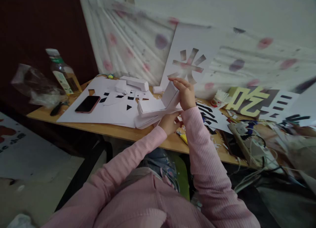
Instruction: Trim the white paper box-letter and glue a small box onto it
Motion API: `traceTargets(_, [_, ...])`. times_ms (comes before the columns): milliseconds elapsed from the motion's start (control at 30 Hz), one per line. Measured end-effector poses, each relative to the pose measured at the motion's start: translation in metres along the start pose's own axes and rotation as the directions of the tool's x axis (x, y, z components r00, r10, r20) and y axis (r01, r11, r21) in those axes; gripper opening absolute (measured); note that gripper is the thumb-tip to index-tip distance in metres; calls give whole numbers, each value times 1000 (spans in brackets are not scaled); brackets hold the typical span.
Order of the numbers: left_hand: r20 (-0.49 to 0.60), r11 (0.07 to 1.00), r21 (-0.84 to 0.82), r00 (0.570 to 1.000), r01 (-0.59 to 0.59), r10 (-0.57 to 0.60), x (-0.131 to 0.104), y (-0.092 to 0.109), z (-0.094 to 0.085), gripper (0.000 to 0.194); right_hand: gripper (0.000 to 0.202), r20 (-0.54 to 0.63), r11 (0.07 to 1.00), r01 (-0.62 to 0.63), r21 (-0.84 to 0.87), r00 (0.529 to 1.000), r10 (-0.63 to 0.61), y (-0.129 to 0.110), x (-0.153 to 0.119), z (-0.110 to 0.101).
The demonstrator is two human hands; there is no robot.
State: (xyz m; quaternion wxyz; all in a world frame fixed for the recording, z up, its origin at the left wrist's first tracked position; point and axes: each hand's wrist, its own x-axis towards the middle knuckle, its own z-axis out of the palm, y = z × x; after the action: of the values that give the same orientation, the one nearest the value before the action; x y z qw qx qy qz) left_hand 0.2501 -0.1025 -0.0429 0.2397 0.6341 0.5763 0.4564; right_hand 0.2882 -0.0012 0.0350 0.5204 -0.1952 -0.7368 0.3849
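Note:
Both my hands are on a white folded-paper piece (151,106) above the desk's front part. My right hand (185,93) grips its upright, box-like arm from the right, fingers over the top end. Lower down, my left hand (170,123) has its fingers curled at the underside, near where the arms meet. Beneath this piece lies another white paper part (146,122). White paper boxes (134,83) rest farther back on large white sheets (74,114) with black-looking cut-out openings.
A phone (88,104) and a bottle (64,75) are at the left. A yellow cutter (183,138) lies by the desk's front edge (118,135). A stencil sheet (170,53) leans at the back; a power strip (240,142) with cables is at the right.

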Motion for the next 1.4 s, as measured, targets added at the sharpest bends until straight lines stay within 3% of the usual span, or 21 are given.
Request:
traceTargets(67, [43, 995, -101, 999, 11, -7, 9, -3, 7, 12, 21, 3, 1000, 2, -6, 1000, -2, 1, 2, -1])
traceTargets(267, [-14, 955, -286, 996, 83, -91, -12, -22, 8, 20, 18, -7, 999, -15, 34, 1000, 15, 4, 4, -4])
traceTargets(700, [-75, 939, -312, 982, 142, -173, -53, -57, -23, 18, 20, -12, 1000, 10, -1, 1000, -10, -1, 1, 1])
traceTargets(967, [-43, 965, -248, 994, 84, -98, -56, -28, -73, 23, 21, -14, 999, 4, 47, 1000, -3, -1, 0, 1])
traceTargets(1200, [-50, 999, -5, 998, -42, 42, -63, -6, -95, 9, 21, -20, 997, 18, 73, 1000, -17, -4, -2, 3])
traceTargets(1267, [-104, 982, 113, 981, -153, 165, -62, 7, -105, 7, 20, -19, 997, 19, 75, 1000, -18, -5, -2, 4])
traceTargets(1333, [-138, 903, 299, 923, -308, 360, -54, 22, -114, 17, 20, -15, 997, 16, 76, 1000, -15, -5, -2, 4])
traceTargets(1400, [-134, 811, 469, 880, -349, 456, -38, 34, -118, 33, 19, -8, 997, 13, 77, 1000, -13, -6, -3, 4])
